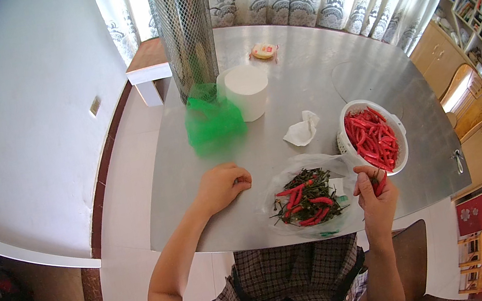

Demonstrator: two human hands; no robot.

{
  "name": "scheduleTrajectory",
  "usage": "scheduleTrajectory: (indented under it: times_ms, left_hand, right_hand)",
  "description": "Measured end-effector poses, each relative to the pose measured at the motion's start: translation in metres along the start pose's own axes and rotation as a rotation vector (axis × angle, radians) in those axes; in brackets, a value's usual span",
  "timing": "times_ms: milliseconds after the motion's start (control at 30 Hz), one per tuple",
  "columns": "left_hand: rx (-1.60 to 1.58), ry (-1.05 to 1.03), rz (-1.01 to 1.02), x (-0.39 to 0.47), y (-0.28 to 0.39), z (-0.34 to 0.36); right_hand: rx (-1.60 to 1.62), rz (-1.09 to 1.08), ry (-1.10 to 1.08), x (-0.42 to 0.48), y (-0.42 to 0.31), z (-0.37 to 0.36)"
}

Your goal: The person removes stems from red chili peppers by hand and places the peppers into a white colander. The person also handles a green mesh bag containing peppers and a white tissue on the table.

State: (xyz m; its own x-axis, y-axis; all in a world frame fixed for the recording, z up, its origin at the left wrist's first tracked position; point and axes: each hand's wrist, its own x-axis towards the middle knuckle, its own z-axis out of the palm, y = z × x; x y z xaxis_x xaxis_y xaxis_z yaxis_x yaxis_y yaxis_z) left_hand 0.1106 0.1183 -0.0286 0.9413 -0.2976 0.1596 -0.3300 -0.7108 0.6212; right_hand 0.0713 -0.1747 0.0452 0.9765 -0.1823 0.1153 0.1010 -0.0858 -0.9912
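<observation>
My right hand (377, 197) holds a red chili pepper (381, 185), with what looks like a dark stem between the thumb and fingers. It is just in front of a white plastic colander (402, 135) heaped with red chilies (370, 136). Left of that hand lies an opened clear plastic bag (271, 188) on the steel tabletop (174, 209). Dark green chili stems (315, 178) and several red chilies (321, 201) are in the bag. My left hand (225, 186) rests on the table left of the bag, its fingers curled and nothing visible in them.
Beyond my left hand sit a green plastic bag (216, 128) and a white paper roll (248, 94). A mesh-wrapped column (185, 30) rises behind them. Crumpled tissue (302, 132) lies mid-table, a wrapped snack (264, 51) farther back. Keys (458, 161) lie near the right edge.
</observation>
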Motion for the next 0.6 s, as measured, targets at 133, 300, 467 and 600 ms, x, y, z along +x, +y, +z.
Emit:
scheduleTrajectory:
  times_ms: [133,300,467,600]
  left_hand:
    - [0.118,0.055,0.008,0.004,0.002,0.004]
    - [-0.081,0.152,-0.011,0.01,0.064,-0.011]
    - [-0.028,0.116,0.352,0.011,0.09,0.002]
    - [-0.15,0.195,-0.036,-0.004,0.066,-0.021]
  right_hand:
    - [-0.014,0.038,-0.015,-0.003,-0.001,-0.001]
    - [0.031,0.041,-0.058,-0.006,0.005,-0.002]
    - [0.049,0.056,-0.121,-0.009,0.009,0.009]
    - [0.036,0.062,-0.15,-0.013,0.011,0.006]
